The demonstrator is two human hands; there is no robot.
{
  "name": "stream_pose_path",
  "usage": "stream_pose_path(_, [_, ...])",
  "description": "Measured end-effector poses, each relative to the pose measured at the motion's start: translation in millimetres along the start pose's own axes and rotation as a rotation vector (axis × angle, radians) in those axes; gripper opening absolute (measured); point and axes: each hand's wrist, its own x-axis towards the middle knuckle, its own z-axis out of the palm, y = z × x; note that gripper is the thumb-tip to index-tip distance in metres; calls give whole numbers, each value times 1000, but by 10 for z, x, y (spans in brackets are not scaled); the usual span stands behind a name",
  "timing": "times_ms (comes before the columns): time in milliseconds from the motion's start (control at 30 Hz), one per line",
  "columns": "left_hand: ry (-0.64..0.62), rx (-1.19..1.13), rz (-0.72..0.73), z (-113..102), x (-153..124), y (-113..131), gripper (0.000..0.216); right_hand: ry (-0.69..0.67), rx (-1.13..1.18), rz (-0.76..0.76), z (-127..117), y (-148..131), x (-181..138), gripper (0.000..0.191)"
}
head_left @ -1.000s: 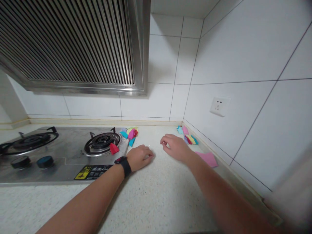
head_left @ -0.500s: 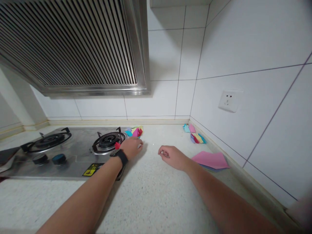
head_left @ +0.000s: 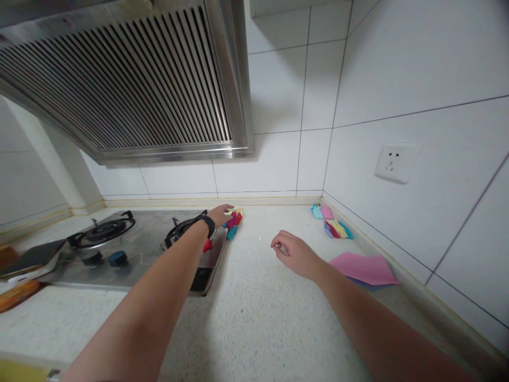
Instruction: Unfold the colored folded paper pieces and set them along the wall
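My left hand (head_left: pixel 220 215) reaches to the back right corner of the stove, a black watch on its wrist. Its fingers are stretched out and apart, at a cluster of folded coloured paper pieces (head_left: pixel 234 220) in yellow, red, magenta and blue. Whether the fingertips touch the paper I cannot tell. A red paper piece (head_left: pixel 207 244) lies on the stove, partly behind my left forearm. Above the speckled counter, my right hand (head_left: pixel 292 252) is loosely curled, with no object showing in its fingers. Beside my right forearm lie pink paper sheets (head_left: pixel 368 268) with a bluish one beneath.
More folded coloured papers (head_left: pixel 337 229) lie by the right wall, near the back corner. The gas stove (head_left: pixel 147 265) with two burners is on the left, under a low range hood (head_left: pixel 159 95). A socket (head_left: pixel 397 162) is on the right wall. Dark-topped items (head_left: pixel 35 257) stand far left.
My left hand has moved away from me to the paper cluster, and its fingers have stretched out. One blue piece there now sits nearer the front. My view has turned slightly left.
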Motion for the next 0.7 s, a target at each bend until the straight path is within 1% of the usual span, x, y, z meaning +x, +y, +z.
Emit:
stream_pose_path(133, [35, -21, -25, 94, 47, 14, 26, -25, 17, 32, 19, 12, -3, 19])
stream_pose_path(267, [102, -93, -23, 104, 1, 70, 12, -36, 26, 71, 44, 39, -6, 20])
stream_pose_path(333, [134, -155, -12, 87, -37, 123, 10, -38, 34, 79, 58, 54, -7, 19])
stream_pose_path(433, [187, -276, 31, 67, -114, 272, 17, -41, 50, 87, 86, 78, -11, 20])
stream_pose_path(533, [216, -474, 100, 106, -260, 498, 29, -29, 75, 118, 114, 106, -12, 23])
stream_pose_path(567, [211, -653, 106, 138, -331, 577, 30, -19, 89, 136, 120, 117, -10, 24])
stream_pose_path(600, [175, -800, 101, 177, -412, 652, 30, -3, 107, 157, 124, 127, -8, 25])
stream_pose_path(633, [161, -898, 85, 223, -500, 718, 30, 16, 129, 179, 125, 136, -5, 26])
stream_pose_path(700, [96, -974, 67, 323, -678, 822, 29, 44, 178, 217, 121, 151, -3, 26])
